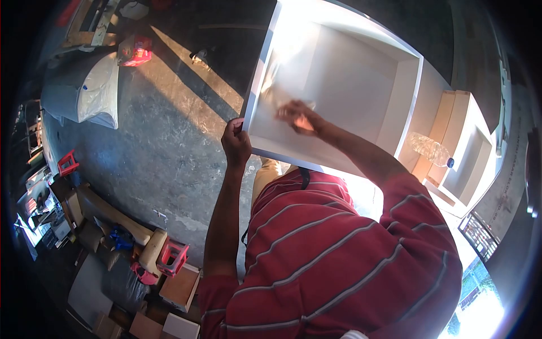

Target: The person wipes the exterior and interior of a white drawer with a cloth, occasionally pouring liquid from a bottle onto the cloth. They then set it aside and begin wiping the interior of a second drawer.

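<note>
Left grip [237, 142] on white box [355, 79]; opening faces camera, long axis unclear

On our grey concrete floor [169, 152] we have a small red stool [68, 164], a pinkish-red plastic stool [179, 259] and a red printed package [137, 51].

On the grey panel [504, 195] at the far right we can see a line of dark lettering (it runs sideways for us), in which we make out what looks like "BLOK"; the rest is too small and warped. The markings on the red packet [135, 51] we cannot read.
</note>
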Tool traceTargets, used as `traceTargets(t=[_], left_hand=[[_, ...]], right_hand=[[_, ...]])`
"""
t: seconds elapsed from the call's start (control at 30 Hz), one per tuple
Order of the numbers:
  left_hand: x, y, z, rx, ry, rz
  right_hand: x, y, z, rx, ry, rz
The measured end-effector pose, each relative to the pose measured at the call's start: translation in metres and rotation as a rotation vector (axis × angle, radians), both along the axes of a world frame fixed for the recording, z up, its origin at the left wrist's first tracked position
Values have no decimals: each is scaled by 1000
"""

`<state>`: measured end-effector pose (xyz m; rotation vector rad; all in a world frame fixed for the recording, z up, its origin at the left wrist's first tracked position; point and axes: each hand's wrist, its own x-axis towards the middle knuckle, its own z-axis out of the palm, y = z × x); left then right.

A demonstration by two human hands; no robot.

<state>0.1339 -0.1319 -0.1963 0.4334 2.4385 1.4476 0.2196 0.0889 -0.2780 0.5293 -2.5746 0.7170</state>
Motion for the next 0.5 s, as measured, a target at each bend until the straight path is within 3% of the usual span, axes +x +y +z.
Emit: traceTargets(t=[0.03, 0.1, 0.17, 0.23, 0.3, 0.43, 0.5], left_hand=[[1, 0, 0, 4, -1, -3], [0, -1, -1, -21, 9, 7], [0, -2, -5, -9, 12, 11], [0, -2, -4, 0, 9, 16], [0, 0, 1, 26, -57, 2], [-1, -1, 1, 5, -35, -17], [-2, -2, -2, 2, -22, -23]], right_hand=[[8, 0, 4, 4, -1, -3], [22, 11, 12, -312, -302, 169], [33, 42, 36, -910, -723, -55], [27, 77, 59, -851, -792, -544], [17, 118, 60, -341, -311, -781], [7, 133, 35, -185, -98, -866], [7, 85, 20, 261, -182, -1008]])
